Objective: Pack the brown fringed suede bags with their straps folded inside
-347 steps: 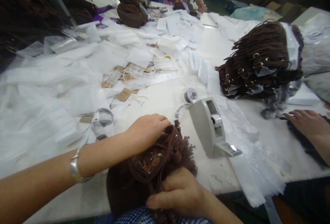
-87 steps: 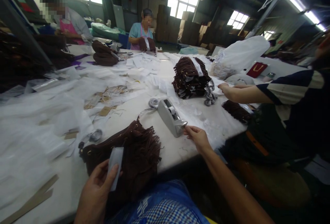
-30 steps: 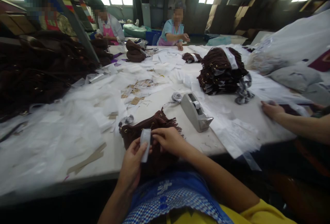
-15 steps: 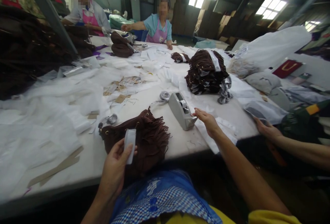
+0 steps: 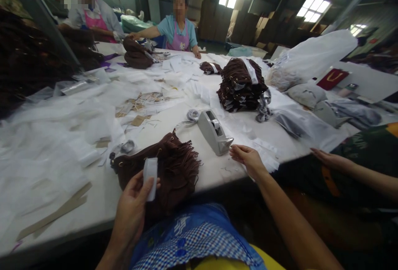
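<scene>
In my left hand (image 5: 133, 195) is a small folded white strip (image 5: 150, 177), pinched between thumb and fingers. Beneath it on the table lies a dark brown fringed bag (image 5: 174, 166) with metal eyelets; my hand covers part of its near side. A grey tape dispenser (image 5: 214, 133) stands to the bag's right, its cutting end facing me. The fingertips of my right hand (image 5: 248, 160) are pinched together just off that end, where a shiny bit of tape (image 5: 229, 141) shows. How much tape they grip is hard to see.
Stacked brown fringed bags (image 5: 241, 87) sit beyond the dispenser. White sheets (image 5: 59, 129) cover the table's left side, with tan tags (image 5: 137, 104) nearer the middle. A co-worker's hand (image 5: 332, 160) is at right beside clear plastic bags (image 5: 307, 123). Two people stand across the table.
My right hand has drawn slightly down and away from the dispenser's cutting end. The co-worker's hand at right has come off the plastic bag. The whole view has shifted a little.
</scene>
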Demonstrator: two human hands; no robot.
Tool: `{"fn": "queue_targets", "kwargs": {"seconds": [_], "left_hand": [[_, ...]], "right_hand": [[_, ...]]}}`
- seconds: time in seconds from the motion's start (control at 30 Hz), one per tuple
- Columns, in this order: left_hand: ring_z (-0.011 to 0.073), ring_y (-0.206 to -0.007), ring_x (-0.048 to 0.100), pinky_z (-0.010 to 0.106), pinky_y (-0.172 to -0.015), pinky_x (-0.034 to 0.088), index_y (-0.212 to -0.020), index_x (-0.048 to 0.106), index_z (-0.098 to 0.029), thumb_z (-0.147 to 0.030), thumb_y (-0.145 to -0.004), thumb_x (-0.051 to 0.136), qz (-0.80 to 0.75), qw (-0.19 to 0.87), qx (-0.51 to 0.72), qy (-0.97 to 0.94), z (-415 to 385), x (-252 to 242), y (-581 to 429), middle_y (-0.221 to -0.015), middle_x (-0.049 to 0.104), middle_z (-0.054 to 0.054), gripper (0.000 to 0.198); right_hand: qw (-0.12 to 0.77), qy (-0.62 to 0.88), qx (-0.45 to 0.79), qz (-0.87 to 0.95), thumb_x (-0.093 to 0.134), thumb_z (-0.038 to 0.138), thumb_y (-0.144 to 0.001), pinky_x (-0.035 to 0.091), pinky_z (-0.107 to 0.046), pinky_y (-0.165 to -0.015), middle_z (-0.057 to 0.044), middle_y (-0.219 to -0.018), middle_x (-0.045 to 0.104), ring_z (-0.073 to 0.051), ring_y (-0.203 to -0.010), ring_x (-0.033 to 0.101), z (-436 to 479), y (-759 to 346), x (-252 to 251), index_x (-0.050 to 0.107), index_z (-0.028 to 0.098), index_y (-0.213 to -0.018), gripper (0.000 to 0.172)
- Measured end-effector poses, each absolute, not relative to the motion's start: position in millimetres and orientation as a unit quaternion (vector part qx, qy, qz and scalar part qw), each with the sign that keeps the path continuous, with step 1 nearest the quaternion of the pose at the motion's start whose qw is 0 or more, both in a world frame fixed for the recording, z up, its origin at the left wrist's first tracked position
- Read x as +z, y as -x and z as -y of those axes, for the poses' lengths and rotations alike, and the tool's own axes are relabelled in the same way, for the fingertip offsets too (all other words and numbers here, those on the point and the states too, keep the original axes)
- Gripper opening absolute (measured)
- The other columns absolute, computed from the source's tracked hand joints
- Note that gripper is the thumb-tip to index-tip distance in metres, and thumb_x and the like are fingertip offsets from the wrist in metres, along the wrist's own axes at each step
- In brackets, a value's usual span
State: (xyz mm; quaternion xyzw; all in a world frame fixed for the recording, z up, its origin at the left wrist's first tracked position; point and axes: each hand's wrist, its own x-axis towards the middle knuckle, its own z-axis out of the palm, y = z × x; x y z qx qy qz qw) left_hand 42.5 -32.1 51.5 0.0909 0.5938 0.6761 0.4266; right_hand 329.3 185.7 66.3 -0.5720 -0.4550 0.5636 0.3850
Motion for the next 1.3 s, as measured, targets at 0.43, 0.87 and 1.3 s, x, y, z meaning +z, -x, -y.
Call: {"fn": "queue_targets", "kwargs": {"seconds": [0.43, 0.87, 1.3], "left_hand": [[0.0224, -0.101, 0.069, 0.034, -0.095, 0.052, -0.124, 0.06, -0.018, -0.033, -0.067, 0.084, -0.55, 0.43, 0.701, -0.147, 39, 53, -43, -0.115, 0.07, 0.01, 0.064], [0.0246, -0.118, 0.061, 0.035, -0.102, 0.046, -0.128, 0.06, -0.019, -0.026, -0.071, 0.08, -0.501, 0.47, 0.707, -0.168, 45, 53, -39, -0.128, 0.066, 0.011, 0.06], [0.0208, -0.096, 0.067, 0.029, -0.087, 0.05, -0.124, 0.063, -0.016, -0.032, -0.076, 0.078, -0.504, 0.514, 0.675, -0.161, 46, 67, -36, -0.109, 0.073, 0.01, 0.052]], "right_hand": [[0.269, 0.392, 0.635, 0.609, 0.074, 0.051, -0.076, 0.052, -0.026, -0.057, -0.007, -0.075, 0.072, -0.014, -0.06, 0.063, -94, -227, 84, 0.072, 0.016, -0.083, 0.035], [0.097, 0.339, 0.572, 0.741, 0.072, 0.051, -0.078, 0.04, -0.02, -0.046, -0.002, -0.054, 0.066, -0.012, -0.047, 0.058, -79, -146, 78, 0.072, 0.017, -0.072, 0.035], [0.074, 0.254, 0.626, 0.734, 0.061, 0.038, -0.088, 0.047, -0.021, -0.058, -0.001, -0.065, 0.07, -0.013, -0.059, 0.064, -81, -149, 71, 0.072, 0.015, -0.077, 0.027]]}}
